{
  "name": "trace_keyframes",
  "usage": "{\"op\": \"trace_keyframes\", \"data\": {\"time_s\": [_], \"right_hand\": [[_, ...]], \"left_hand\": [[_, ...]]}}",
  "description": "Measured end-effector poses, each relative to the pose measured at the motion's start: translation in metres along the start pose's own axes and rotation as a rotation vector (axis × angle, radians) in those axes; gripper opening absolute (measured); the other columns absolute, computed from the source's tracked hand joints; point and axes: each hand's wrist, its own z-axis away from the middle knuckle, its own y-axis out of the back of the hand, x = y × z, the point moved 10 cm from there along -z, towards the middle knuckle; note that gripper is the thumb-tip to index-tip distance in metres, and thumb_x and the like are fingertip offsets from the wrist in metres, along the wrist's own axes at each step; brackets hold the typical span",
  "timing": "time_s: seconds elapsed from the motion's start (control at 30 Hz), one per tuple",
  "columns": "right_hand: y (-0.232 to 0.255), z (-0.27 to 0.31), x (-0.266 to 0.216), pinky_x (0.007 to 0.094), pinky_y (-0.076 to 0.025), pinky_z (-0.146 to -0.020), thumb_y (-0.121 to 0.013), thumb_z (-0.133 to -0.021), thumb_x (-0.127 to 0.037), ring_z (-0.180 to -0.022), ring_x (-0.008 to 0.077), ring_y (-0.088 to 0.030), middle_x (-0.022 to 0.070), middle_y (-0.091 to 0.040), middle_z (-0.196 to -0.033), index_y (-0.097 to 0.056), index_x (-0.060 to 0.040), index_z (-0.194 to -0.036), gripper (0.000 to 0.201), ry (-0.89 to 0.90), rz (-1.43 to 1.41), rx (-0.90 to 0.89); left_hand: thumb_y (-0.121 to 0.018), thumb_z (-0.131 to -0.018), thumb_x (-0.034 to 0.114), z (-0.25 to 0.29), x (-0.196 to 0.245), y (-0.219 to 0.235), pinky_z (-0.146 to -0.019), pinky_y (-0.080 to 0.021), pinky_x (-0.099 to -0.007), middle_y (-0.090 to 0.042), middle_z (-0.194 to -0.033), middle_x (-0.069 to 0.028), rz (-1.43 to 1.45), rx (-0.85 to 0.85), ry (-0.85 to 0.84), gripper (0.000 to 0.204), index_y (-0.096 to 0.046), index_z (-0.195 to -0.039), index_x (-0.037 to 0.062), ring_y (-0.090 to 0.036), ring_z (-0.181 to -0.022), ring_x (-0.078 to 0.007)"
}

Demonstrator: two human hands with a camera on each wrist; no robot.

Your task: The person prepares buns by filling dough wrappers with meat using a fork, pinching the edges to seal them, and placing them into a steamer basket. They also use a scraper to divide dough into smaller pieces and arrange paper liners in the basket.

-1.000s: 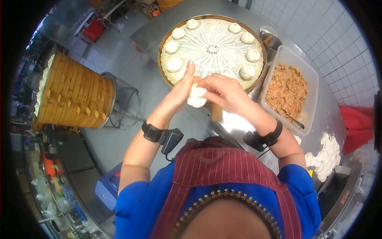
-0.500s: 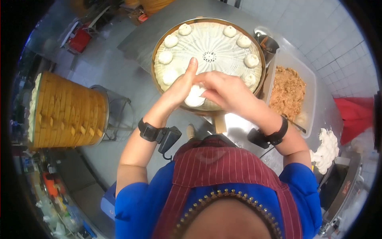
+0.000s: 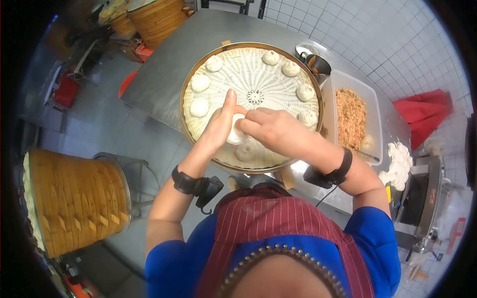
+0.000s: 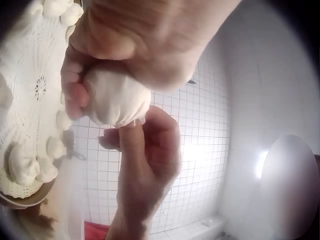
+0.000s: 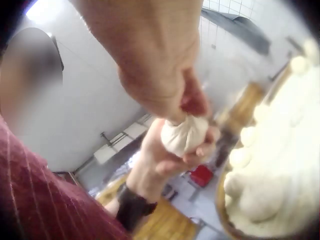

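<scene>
My left hand cups a white dough bun, its thumb pointing up and its fingers curled round the side. At the bun's gathered edge, my right hand pinches the dough between thumb and fingers. Pleats run down the bun in the right wrist view. The left wrist view has the right thumb pressed at the gathered end. Both hands are over the near side of a round woven tray. Another bun sits on the tray just below them, and several more line its rim.
A clear plastic tub of minced filling with a utensil in it stands right of the tray. Beyond it lies a mass of white dough. A dark pot is behind the tub. Stacked bamboo steamers stand at the left.
The head view has shifted, showing more of the table behind the tray. Both hands stay on the bun, and the right fingers have moved in over its top. A bun below the hands now shows.
</scene>
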Motion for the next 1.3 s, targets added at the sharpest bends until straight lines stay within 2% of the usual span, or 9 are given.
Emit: {"op": "trace_keyframes", "data": {"time_s": [0.17,0.23,0.3,0.37,0.53,0.77,0.9,1.07,1.3], "right_hand": [[-0.021,-0.019,0.017,0.0350,-0.051,-0.065,-0.063,-0.075,-0.012,-0.077,0.0255,-0.061,0.0082,-0.055,-0.078,-0.053,-0.0067,-0.096,0.023,-0.070,0.042,-0.196],[-0.022,-0.031,0.047,0.0355,-0.051,-0.067,-0.073,-0.071,-0.020,-0.075,0.0246,-0.061,0.0075,-0.058,-0.081,-0.054,-0.0069,-0.095,0.034,-0.416,-0.501,-0.207],[-0.023,-0.043,0.063,0.0366,-0.050,-0.072,-0.080,-0.066,-0.027,-0.079,0.0263,-0.061,0.0090,-0.060,-0.086,-0.055,-0.0079,-0.104,0.049,-0.448,-0.482,-0.134],[-0.013,-0.061,0.053,0.0369,-0.048,-0.077,-0.079,-0.068,-0.027,-0.085,0.0287,-0.061,0.0113,-0.060,-0.089,-0.055,-0.0097,-0.112,0.053,-0.194,-0.258,0.139],[-0.084,-0.084,0.102,0.0372,-0.047,-0.081,-0.078,-0.067,-0.036,-0.096,0.0313,-0.061,0.0185,-0.061,-0.096,-0.053,-0.0104,-0.120,0.063,-0.512,-0.529,-0.228],[-0.131,-0.071,0.299,0.0371,-0.048,-0.084,-0.075,-0.064,-0.033,-0.098,0.0295,-0.061,0.0126,-0.065,-0.101,-0.058,-0.0111,-0.113,0.056,-0.861,0.073,-0.237],[-0.149,-0.079,0.352,0.0372,-0.048,-0.086,-0.075,-0.060,-0.036,-0.098,0.0304,-0.061,0.0137,-0.065,-0.104,-0.059,-0.0101,-0.112,0.060,-0.917,0.084,-0.098],[-0.175,-0.088,0.355,0.0357,-0.043,-0.095,-0.076,-0.062,-0.044,-0.111,0.0318,-0.054,0.0166,-0.058,-0.119,-0.050,-0.0152,-0.127,0.075,-0.865,0.132,-0.453],[0.013,-0.062,0.314,0.0371,-0.046,-0.089,-0.068,-0.078,-0.047,-0.106,0.0305,-0.058,0.0181,-0.058,-0.118,-0.049,-0.0134,-0.130,0.065,-0.863,0.089,-0.130]], "left_hand": [[-0.020,-0.094,0.062,-0.023,0.013,0.031,-0.073,-0.046,-0.0284,-0.064,-0.078,-0.0144,-0.386,0.094,-0.141,0.078,-0.067,-0.085,-0.0003,-0.061,-0.083,-0.0202],[-0.020,-0.094,0.061,-0.022,0.025,0.044,-0.076,-0.047,-0.0303,-0.065,-0.083,-0.0154,-0.403,0.135,-0.135,0.077,-0.066,-0.090,-0.0005,-0.062,-0.087,-0.0219],[-0.020,-0.094,0.061,-0.027,0.030,0.054,-0.079,-0.047,-0.0321,-0.065,-0.089,-0.0163,-0.415,0.178,-0.136,0.076,-0.066,-0.095,-0.0007,-0.062,-0.090,-0.0235],[-0.020,-0.095,0.060,-0.037,0.011,0.058,-0.084,-0.049,-0.0346,-0.063,-0.102,-0.0154,0.251,0.146,-0.043,0.074,-0.057,-0.114,-0.0007,-0.062,-0.095,-0.0240],[-0.022,-0.093,0.061,-0.035,0.024,0.067,-0.081,-0.056,-0.0393,-0.036,-0.134,-0.0242,0.375,0.067,-0.039,0.075,-0.024,-0.140,0.0030,-0.048,-0.119,-0.0339],[-0.025,-0.094,0.059,-0.001,-0.013,0.153,-0.075,-0.056,-0.0433,-0.043,-0.122,-0.0249,0.387,0.271,-0.131,0.072,-0.029,-0.137,0.0015,-0.057,-0.103,-0.0353],[-0.027,-0.094,0.059,0.047,-0.069,0.191,-0.073,-0.054,-0.0425,-0.046,-0.118,-0.0226,0.465,0.477,0.019,0.070,-0.033,-0.134,0.0019,-0.059,-0.099,-0.0325],[-0.029,-0.093,0.060,0.066,-0.092,0.192,-0.073,-0.054,-0.0422,-0.048,-0.117,-0.0201,0.503,0.522,0.072,0.069,-0.035,-0.132,0.0026,-0.059,-0.099,-0.0320],[-0.031,-0.094,0.058,0.071,-0.064,0.194,-0.073,-0.051,-0.0356,-0.052,-0.115,-0.0199,0.380,0.577,0.025,0.067,-0.040,-0.130,0.0025,-0.059,-0.098,-0.0288]]}}
